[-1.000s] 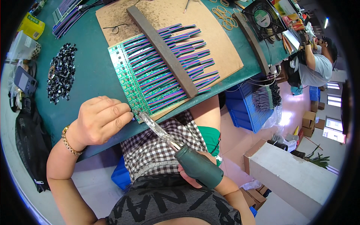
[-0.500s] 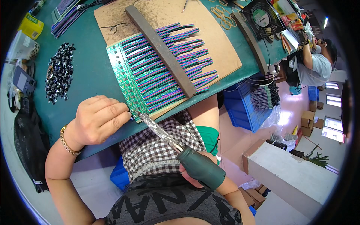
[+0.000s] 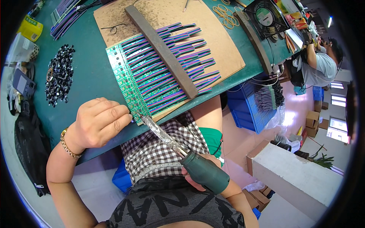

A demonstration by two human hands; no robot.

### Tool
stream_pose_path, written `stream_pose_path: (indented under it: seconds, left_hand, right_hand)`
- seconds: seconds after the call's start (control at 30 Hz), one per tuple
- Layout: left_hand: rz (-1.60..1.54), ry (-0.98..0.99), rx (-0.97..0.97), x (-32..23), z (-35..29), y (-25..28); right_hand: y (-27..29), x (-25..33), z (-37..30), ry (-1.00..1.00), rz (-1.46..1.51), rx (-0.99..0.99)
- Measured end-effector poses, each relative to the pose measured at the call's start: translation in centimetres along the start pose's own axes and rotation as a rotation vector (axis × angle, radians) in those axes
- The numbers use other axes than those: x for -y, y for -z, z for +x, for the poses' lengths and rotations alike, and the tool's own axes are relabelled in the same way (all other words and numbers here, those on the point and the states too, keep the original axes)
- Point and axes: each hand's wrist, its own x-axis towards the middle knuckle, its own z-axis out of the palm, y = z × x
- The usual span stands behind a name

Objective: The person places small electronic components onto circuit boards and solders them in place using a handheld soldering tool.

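Note:
My left hand [image 3: 100, 122] is closed in a pinch at the near-left corner of the green circuit boards [image 3: 127, 81]; whatever lies between its fingertips is hidden. Wrapped round the dark green handle of a soldering iron [image 3: 163, 133] is my right hand [image 3: 197, 181], mostly covered by that handle. The iron's tip touches or nearly touches the boards' near end, close to my left fingertips. Rows of ribbon wires [image 3: 171, 76] in black, red, blue and green run rightward from the boards. A long brown bar [image 3: 161, 53] lies across the wires.
A brown board [image 3: 224, 49] lies under the wires. Small black parts [image 3: 59, 76] are heaped on the left of the green table [image 3: 91, 72]. Beyond are rubber bands [image 3: 225, 16], another bar [image 3: 253, 41] and a fan [image 3: 265, 17]. A co-worker [image 3: 321, 68] sits far right, past a blue crate [image 3: 245, 110].
The view has shifted very slightly. Both hands and the soldering iron keep nearly the same place at the boards' near corner.

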Motion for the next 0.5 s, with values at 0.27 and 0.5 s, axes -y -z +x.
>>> stream_pose_path:
  seconds: [0.27,0.5]
  left_hand:
    - [-0.005,0.002,-0.003,0.0,0.0,0.0]
    - [-0.025,0.007,0.034,0.0,-0.1,0.2]
  right_hand:
    - [0.0,0.5,0.6,-0.268,0.129,0.124]
    - [-0.5,0.3,0.2,-0.345,0.164,0.098]
